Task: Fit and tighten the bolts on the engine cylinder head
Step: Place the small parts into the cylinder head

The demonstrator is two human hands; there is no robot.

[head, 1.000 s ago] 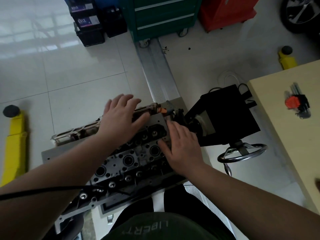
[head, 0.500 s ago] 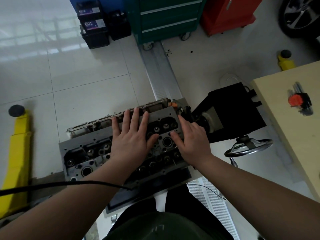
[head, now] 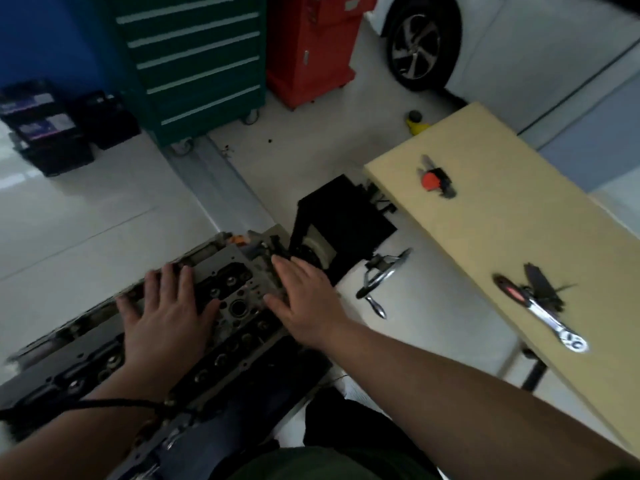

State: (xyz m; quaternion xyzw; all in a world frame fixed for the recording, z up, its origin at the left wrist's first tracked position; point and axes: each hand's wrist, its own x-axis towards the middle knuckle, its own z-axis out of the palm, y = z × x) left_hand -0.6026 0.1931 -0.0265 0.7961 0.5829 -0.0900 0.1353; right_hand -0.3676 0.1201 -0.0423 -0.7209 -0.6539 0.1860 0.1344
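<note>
The cylinder head (head: 221,317) is mounted on a stand, to the left of the yellow worktop (head: 519,237). The left hand (head: 166,317) is laid flat on the head's upper face with fingers spread and straight. The right hand (head: 304,303) is laid flat on the end of the head nearest the worktop, fingers straight and close together. Nothing is gripped by either hand. No loose bolts can be made out; the recesses in the head are too dark and blurred for seated bolts to be confirmed.

A ratchet wrench (head: 550,317) and a set of hex keys with a red holder (head: 434,180) are placed on the worktop, well apart from the head. A handwheel (head: 381,275) is located between the head and the worktop.

The following risks are judged likely:
- If the head is pressed unevenly, it may be rotated on the stand, and alignment may be lost.
- If bolts are fitted with the head unseated, cross-threading may be caused.
- If the wrench is reached for without looking, it may be knocked off the worktop edge.
</note>
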